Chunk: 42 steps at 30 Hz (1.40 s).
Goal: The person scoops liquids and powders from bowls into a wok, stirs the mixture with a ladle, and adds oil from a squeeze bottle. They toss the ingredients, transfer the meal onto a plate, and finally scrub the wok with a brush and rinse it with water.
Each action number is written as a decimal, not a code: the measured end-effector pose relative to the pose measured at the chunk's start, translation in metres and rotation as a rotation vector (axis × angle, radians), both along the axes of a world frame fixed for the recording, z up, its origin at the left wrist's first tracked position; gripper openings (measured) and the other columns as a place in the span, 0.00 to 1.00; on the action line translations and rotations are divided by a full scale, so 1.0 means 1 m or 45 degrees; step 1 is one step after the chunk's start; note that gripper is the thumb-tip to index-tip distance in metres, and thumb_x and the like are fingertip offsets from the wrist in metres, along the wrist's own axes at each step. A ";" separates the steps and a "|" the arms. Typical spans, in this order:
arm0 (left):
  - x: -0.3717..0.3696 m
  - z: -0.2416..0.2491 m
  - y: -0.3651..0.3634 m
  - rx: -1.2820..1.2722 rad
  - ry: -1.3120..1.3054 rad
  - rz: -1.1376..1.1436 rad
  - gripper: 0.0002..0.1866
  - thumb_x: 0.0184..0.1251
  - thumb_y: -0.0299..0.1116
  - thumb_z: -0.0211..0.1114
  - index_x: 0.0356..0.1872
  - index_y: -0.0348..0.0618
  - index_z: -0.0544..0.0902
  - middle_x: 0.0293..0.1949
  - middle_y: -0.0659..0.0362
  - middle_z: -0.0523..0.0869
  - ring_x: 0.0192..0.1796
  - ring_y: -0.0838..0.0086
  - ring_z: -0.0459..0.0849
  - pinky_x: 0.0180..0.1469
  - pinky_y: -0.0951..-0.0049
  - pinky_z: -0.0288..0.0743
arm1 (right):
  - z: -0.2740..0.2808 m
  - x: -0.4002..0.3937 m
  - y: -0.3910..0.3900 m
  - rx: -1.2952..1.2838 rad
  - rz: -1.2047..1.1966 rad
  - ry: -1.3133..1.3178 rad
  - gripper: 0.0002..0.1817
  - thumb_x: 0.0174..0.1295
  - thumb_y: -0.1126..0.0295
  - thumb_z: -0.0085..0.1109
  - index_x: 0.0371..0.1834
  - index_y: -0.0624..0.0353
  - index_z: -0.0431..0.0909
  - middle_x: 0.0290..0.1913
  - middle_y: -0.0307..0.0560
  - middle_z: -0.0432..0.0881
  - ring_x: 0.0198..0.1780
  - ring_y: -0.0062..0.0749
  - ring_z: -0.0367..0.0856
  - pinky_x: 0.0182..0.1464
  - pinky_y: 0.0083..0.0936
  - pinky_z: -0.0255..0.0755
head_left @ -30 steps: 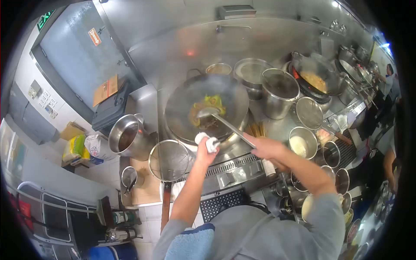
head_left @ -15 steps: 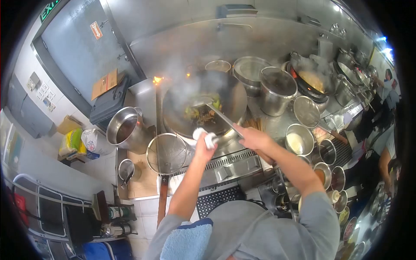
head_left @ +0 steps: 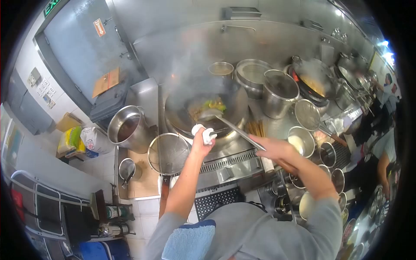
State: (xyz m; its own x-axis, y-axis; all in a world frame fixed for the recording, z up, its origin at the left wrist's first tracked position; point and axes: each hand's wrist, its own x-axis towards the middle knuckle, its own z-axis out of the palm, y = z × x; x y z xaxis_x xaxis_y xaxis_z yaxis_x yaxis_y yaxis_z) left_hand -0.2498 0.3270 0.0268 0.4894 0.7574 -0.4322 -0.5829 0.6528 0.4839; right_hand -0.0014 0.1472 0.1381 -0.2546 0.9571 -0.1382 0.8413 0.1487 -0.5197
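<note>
Near the front rim of a large dark wok [head_left: 237,97], my left hand [head_left: 200,145] is closed on a folded white cloth [head_left: 209,137]. Whether the cloth wraps a wok handle cannot be seen. My right hand [head_left: 273,148] grips the long metal handle of a ladle [head_left: 238,129], whose bowl rests low in the wok against the food. Green vegetables and brownish pieces [head_left: 213,105] lie in the wok, partly blurred by steam.
Left of the wok are a tall pot of dark liquid [head_left: 126,130], a round strainer [head_left: 168,151] and a small metal pot [head_left: 129,169]. To the right stand a stockpot [head_left: 281,97], bamboo sticks [head_left: 257,128], another strainer [head_left: 307,115] and a steaming wok [head_left: 318,78]. Other people work far right.
My right hand has drawn the ladle back toward me and to the right. The food has shifted in the wok. Flames behind the wok have shrunk to a faint glow.
</note>
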 end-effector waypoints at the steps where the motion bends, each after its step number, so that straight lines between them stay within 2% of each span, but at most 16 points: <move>1: 0.008 -0.026 0.012 0.054 -0.106 -0.002 0.08 0.69 0.41 0.56 0.43 0.53 0.75 0.37 0.61 0.83 0.35 0.70 0.82 0.27 0.69 0.73 | -0.007 -0.006 0.011 0.067 -0.043 -0.021 0.42 0.60 0.64 0.60 0.76 0.56 0.50 0.46 0.67 0.80 0.42 0.57 0.81 0.48 0.41 0.74; 2: 0.014 -0.050 0.001 0.262 0.045 -0.009 0.08 0.69 0.41 0.56 0.42 0.53 0.75 0.37 0.62 0.83 0.35 0.70 0.82 0.26 0.69 0.73 | -0.011 -0.014 0.020 0.015 -0.115 -0.050 0.42 0.60 0.64 0.61 0.76 0.56 0.50 0.47 0.68 0.79 0.43 0.59 0.80 0.49 0.42 0.73; 6: 0.004 -0.038 -0.086 0.026 -0.040 -0.050 0.07 0.70 0.38 0.52 0.45 0.55 0.73 0.36 0.62 0.82 0.35 0.69 0.83 0.26 0.69 0.74 | -0.007 -0.018 0.023 -0.012 -0.159 -0.059 0.43 0.60 0.64 0.61 0.76 0.55 0.49 0.48 0.70 0.79 0.45 0.63 0.79 0.51 0.45 0.72; 12: 0.002 0.032 -0.016 -0.080 0.107 0.031 0.08 0.70 0.41 0.55 0.43 0.52 0.74 0.37 0.61 0.83 0.33 0.68 0.80 0.27 0.71 0.72 | 0.044 -0.025 0.013 -0.197 -0.023 -0.095 0.42 0.59 0.65 0.60 0.76 0.53 0.48 0.46 0.68 0.80 0.44 0.61 0.81 0.48 0.44 0.73; 15: 0.008 -0.029 0.008 0.028 -0.038 -0.060 0.07 0.70 0.41 0.55 0.43 0.55 0.74 0.36 0.62 0.82 0.34 0.70 0.81 0.27 0.71 0.72 | 0.014 -0.045 0.042 -0.091 -0.194 -0.154 0.41 0.59 0.66 0.59 0.76 0.55 0.50 0.43 0.69 0.81 0.42 0.61 0.81 0.47 0.45 0.73; 18: 0.005 -0.029 -0.068 0.054 0.034 -0.082 0.07 0.70 0.41 0.54 0.44 0.56 0.73 0.36 0.63 0.82 0.37 0.71 0.83 0.26 0.70 0.74 | -0.012 -0.041 0.041 0.116 -0.182 -0.073 0.41 0.58 0.70 0.57 0.76 0.50 0.50 0.39 0.65 0.81 0.38 0.60 0.81 0.42 0.44 0.75; 21: -0.004 -0.015 -0.092 0.069 -0.003 -0.056 0.08 0.70 0.41 0.55 0.46 0.55 0.73 0.37 0.61 0.83 0.38 0.69 0.83 0.25 0.68 0.74 | 0.002 -0.037 -0.011 0.234 -0.244 0.130 0.40 0.59 0.70 0.58 0.76 0.47 0.52 0.40 0.61 0.82 0.32 0.49 0.82 0.36 0.39 0.75; 24: -0.006 0.022 -0.033 -0.088 0.022 -0.011 0.10 0.69 0.42 0.56 0.46 0.54 0.74 0.40 0.61 0.83 0.39 0.70 0.81 0.28 0.72 0.71 | 0.032 -0.079 -0.052 -0.182 -0.726 0.499 0.40 0.60 0.71 0.59 0.77 0.45 0.52 0.39 0.53 0.83 0.25 0.32 0.78 0.30 0.30 0.74; 25: -0.006 0.025 -0.015 -0.117 0.001 -0.023 0.09 0.69 0.40 0.56 0.45 0.51 0.74 0.39 0.60 0.82 0.37 0.69 0.80 0.26 0.73 0.70 | 0.001 -0.082 -0.055 -0.083 -0.732 0.651 0.40 0.62 0.75 0.58 0.77 0.45 0.52 0.42 0.48 0.82 0.24 0.21 0.73 0.27 0.22 0.71; 27: -0.006 0.013 0.013 -0.083 -0.070 -0.136 0.08 0.68 0.39 0.55 0.43 0.49 0.74 0.35 0.59 0.80 0.35 0.69 0.79 0.23 0.75 0.66 | -0.052 -0.099 -0.052 -0.054 -0.834 1.009 0.40 0.61 0.77 0.57 0.77 0.44 0.52 0.47 0.48 0.81 0.24 0.23 0.73 0.28 0.23 0.72; 29: -0.006 0.011 0.021 -0.113 -0.073 -0.163 0.09 0.69 0.39 0.56 0.45 0.48 0.75 0.36 0.59 0.79 0.34 0.69 0.77 0.22 0.76 0.65 | -0.110 -0.108 -0.039 0.116 -0.870 0.964 0.41 0.62 0.79 0.56 0.77 0.45 0.51 0.49 0.47 0.80 0.23 0.21 0.71 0.26 0.23 0.71; 31: -0.005 -0.007 0.024 -0.065 -0.140 -0.145 0.11 0.69 0.43 0.58 0.45 0.49 0.75 0.35 0.60 0.80 0.34 0.69 0.78 0.23 0.74 0.68 | -0.120 -0.117 -0.032 0.188 -0.844 0.990 0.40 0.65 0.79 0.53 0.78 0.50 0.46 0.28 0.38 0.72 0.16 0.17 0.65 0.17 0.19 0.62; 33: -0.015 0.002 0.002 0.024 -0.121 -0.051 0.15 0.69 0.49 0.61 0.46 0.52 0.76 0.37 0.62 0.81 0.35 0.71 0.79 0.25 0.73 0.70 | -0.097 -0.123 -0.033 0.108 -0.877 1.109 0.39 0.65 0.79 0.53 0.78 0.51 0.47 0.27 0.38 0.71 0.15 0.18 0.65 0.15 0.20 0.61; 36: -0.044 0.015 -0.049 0.016 0.053 -0.107 0.13 0.69 0.47 0.61 0.47 0.54 0.77 0.40 0.61 0.83 0.39 0.73 0.81 0.26 0.72 0.72 | -0.077 -0.107 -0.035 -0.076 -0.867 1.749 0.39 0.67 0.76 0.53 0.78 0.48 0.46 0.23 0.34 0.66 0.15 0.16 0.60 0.13 0.18 0.60; 39: -0.074 0.015 -0.106 0.010 0.184 -0.324 0.14 0.69 0.46 0.61 0.48 0.51 0.77 0.38 0.61 0.84 0.36 0.74 0.83 0.25 0.71 0.73 | -0.069 -0.085 -0.018 -0.167 -0.829 1.820 0.38 0.67 0.75 0.53 0.77 0.45 0.46 0.25 0.34 0.65 0.17 0.13 0.60 0.12 0.15 0.57; 42: -0.094 -0.037 -0.137 0.040 0.170 -0.558 0.16 0.69 0.44 0.60 0.48 0.44 0.78 0.36 0.58 0.85 0.31 0.72 0.84 0.25 0.71 0.74 | -0.043 -0.096 0.001 -0.142 -0.803 1.773 0.35 0.67 0.76 0.51 0.76 0.47 0.50 0.26 0.33 0.65 0.16 0.13 0.58 0.13 0.14 0.56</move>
